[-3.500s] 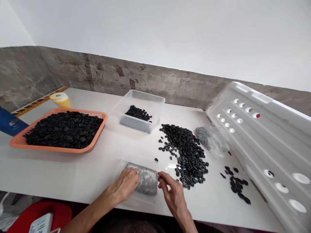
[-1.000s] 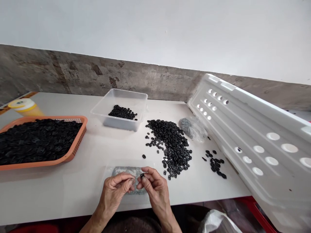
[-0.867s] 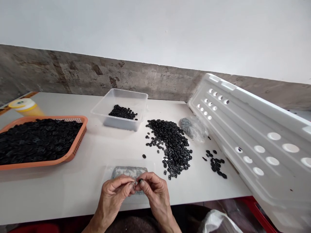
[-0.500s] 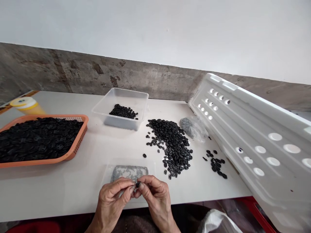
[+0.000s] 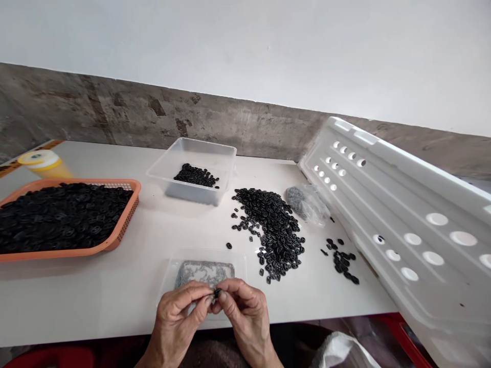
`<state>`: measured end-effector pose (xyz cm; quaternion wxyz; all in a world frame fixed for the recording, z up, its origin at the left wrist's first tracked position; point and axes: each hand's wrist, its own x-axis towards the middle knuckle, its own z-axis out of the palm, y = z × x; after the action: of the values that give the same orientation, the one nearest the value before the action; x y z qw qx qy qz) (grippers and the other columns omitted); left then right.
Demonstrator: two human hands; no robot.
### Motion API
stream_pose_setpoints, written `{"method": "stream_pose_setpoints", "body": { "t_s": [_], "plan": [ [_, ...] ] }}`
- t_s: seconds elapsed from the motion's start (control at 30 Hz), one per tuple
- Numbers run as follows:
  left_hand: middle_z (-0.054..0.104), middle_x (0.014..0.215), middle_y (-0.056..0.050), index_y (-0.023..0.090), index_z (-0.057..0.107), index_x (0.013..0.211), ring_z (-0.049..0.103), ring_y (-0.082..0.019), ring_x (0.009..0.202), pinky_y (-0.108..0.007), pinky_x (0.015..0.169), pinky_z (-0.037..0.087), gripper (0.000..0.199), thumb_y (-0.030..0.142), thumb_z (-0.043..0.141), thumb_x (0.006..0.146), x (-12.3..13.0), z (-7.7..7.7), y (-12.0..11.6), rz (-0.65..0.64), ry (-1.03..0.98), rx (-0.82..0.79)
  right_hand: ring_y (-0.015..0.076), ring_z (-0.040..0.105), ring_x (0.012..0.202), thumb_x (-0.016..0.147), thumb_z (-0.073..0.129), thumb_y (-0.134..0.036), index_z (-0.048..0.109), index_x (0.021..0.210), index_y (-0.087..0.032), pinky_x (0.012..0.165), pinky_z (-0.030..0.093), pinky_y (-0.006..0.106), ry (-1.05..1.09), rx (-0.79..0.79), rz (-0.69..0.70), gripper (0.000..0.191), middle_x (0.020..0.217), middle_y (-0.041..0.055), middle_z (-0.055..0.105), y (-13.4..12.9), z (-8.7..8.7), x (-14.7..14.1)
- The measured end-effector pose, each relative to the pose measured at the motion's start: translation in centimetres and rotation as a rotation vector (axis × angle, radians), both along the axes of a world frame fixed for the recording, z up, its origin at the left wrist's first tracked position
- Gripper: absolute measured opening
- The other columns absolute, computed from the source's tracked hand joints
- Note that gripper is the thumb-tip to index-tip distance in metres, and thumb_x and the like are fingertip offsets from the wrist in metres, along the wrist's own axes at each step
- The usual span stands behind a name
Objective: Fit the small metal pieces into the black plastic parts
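Note:
My right hand (image 5: pixel 247 309) pinches a small black plastic piece (image 5: pixel 217 293) between thumb and index finger. Pressed up against the same piece, my left hand (image 5: pixel 182 309) has its thumb and fingertips closed together; anything in them is too small to make out. Both hands are held over the near edge of a shallow clear tray (image 5: pixel 240 263), which contains many tiny grey metal parts (image 5: pixel 207 271). A single black oval piece (image 5: pixel 229 246) lies on the table behind the tray. To the right spreads a heap of black pieces with holes (image 5: pixel 274 225).
An orange basket (image 5: pixel 125 221) full of black parts stands at left, near a yellow-lidded cup (image 5: pixel 44 162). Farther back is a clear bin (image 5: pixel 192 195) with black pieces. A plastic bag (image 5: pixel 309 204), loose black parts (image 5: pixel 343 263) and a leaning white perforated panel (image 5: pixel 391 204) occupy the right.
The view has shifted slightly. Both hands stay together at nearly the same spot, with the black piece turned a little between the fingertips.

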<state>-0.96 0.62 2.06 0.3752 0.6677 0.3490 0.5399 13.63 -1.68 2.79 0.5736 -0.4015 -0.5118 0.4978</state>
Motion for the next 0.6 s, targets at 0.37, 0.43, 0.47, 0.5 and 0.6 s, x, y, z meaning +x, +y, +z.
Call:
{"method": "stream_pose_setpoints", "body": {
  "t_s": [0.37, 0.43, 0.47, 0.5, 0.6],
  "plan": [
    [0.069, 0.077, 0.003, 0.020, 0.066, 0.094, 0.065, -0.005, 0.064, -0.008, 0.063, 0.055, 0.027, -0.001, 0.060, 0.080, 0.0, 0.3, 0.3, -0.049, 0.097, 0.225, 0.0026, 0.062, 0.070, 0.090, 0.055, -0.014, 0.068, 0.089, -0.013, 0.068, 0.049, 0.008, -0.226, 0.214, -0.100, 0.013, 0.072, 0.0009, 0.062, -0.5, -0.6, 0.0],
    [0.067, 0.076, 0.003, 0.021, 0.064, 0.093, 0.063, -0.004, 0.063, -0.008, 0.063, 0.054, 0.025, -0.001, 0.060, 0.080, 0.1, 0.2, 0.4, -0.062, 0.137, 0.241, 0.0025, 0.061, 0.069, 0.089, 0.055, -0.013, 0.067, 0.090, -0.013, 0.066, 0.049, 0.008, -0.259, 0.248, -0.134, 0.012, 0.073, 0.0006, 0.062, -0.5, -1.1, -0.1],
    [0.066, 0.075, 0.003, 0.020, 0.063, 0.092, 0.063, -0.003, 0.063, -0.008, 0.063, 0.054, 0.024, 0.000, 0.060, 0.081, 0.1, 0.1, 0.4, -0.065, 0.154, 0.246, 0.0026, 0.061, 0.068, 0.089, 0.055, -0.013, 0.067, 0.090, -0.013, 0.066, 0.048, 0.008, -0.271, 0.253, -0.152, 0.011, 0.072, 0.0006, 0.062, -0.6, -1.3, -0.1],
    [0.066, 0.074, 0.003, 0.020, 0.063, 0.092, 0.062, -0.003, 0.063, -0.008, 0.063, 0.053, 0.024, 0.000, 0.060, 0.081, 0.1, 0.0, 0.3, -0.067, 0.168, 0.246, 0.0029, 0.061, 0.068, 0.089, 0.055, -0.014, 0.066, 0.090, -0.013, 0.065, 0.048, 0.008, -0.277, 0.250, -0.168, 0.011, 0.072, 0.0007, 0.062, -0.6, -1.6, -0.1],
    [0.065, 0.074, 0.003, 0.022, 0.062, 0.093, 0.062, -0.003, 0.063, -0.008, 0.062, 0.052, 0.025, 0.000, 0.060, 0.081, 0.2, -0.3, 0.3, -0.068, 0.181, 0.231, 0.0039, 0.061, 0.067, 0.090, 0.056, -0.018, 0.066, 0.089, -0.012, 0.065, 0.049, 0.010, -0.235, 0.184, -0.167, 0.012, 0.070, 0.0016, 0.062, -0.6, -2.1, 0.0]
  ]
}}
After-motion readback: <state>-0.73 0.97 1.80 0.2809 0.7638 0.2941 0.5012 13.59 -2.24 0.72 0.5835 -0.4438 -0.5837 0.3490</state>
